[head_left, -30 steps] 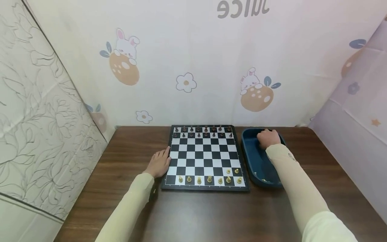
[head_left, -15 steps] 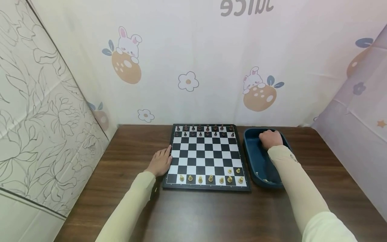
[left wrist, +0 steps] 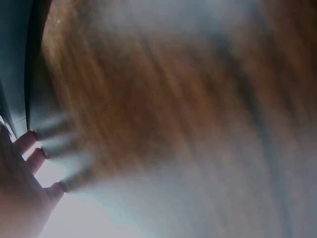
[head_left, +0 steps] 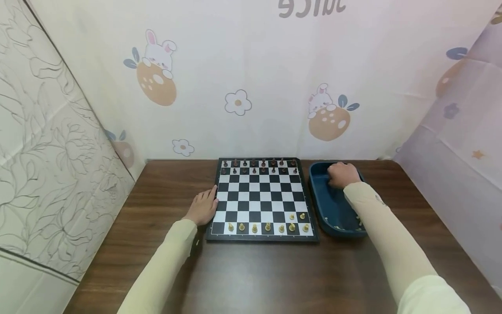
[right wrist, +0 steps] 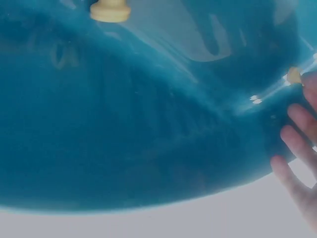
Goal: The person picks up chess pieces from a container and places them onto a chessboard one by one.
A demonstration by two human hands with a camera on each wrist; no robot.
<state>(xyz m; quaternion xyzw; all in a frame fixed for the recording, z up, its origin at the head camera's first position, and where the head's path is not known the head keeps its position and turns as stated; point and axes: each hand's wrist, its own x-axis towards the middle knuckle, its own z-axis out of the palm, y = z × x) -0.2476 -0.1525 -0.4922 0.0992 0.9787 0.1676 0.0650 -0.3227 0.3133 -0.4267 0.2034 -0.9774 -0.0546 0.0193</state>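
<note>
A black-and-white chessboard (head_left: 255, 192) lies on the table. My left hand (head_left: 202, 208) rests against its left edge with fingers extended; the left wrist view shows the fingers (left wrist: 35, 159) beside the dark board side. Down inside a blue tray (head_left: 333, 205), right of the board, is my right hand (head_left: 343, 175). In the right wrist view its fingers (right wrist: 297, 144) are spread and loosely bent. One fingertip is at a cream chess piece (right wrist: 294, 75), and the thumb is hidden. Another cream chess piece (right wrist: 110, 11) lies elsewhere in the tray.
Dark chess pieces (head_left: 263, 169) fill two far rows. Several cream pieces (head_left: 268, 226) stand on the nearest row, with two pawns (head_left: 302, 216) ahead of them at the right. More cream pieces (head_left: 358, 220) lie by the tray's near end. A printed curtain (head_left: 235, 65) hangs behind the table.
The head view has shifted slightly. My right hand stays in the tray's far part, its wrist turned a little. The left hand and the pieces on the board keep their places.
</note>
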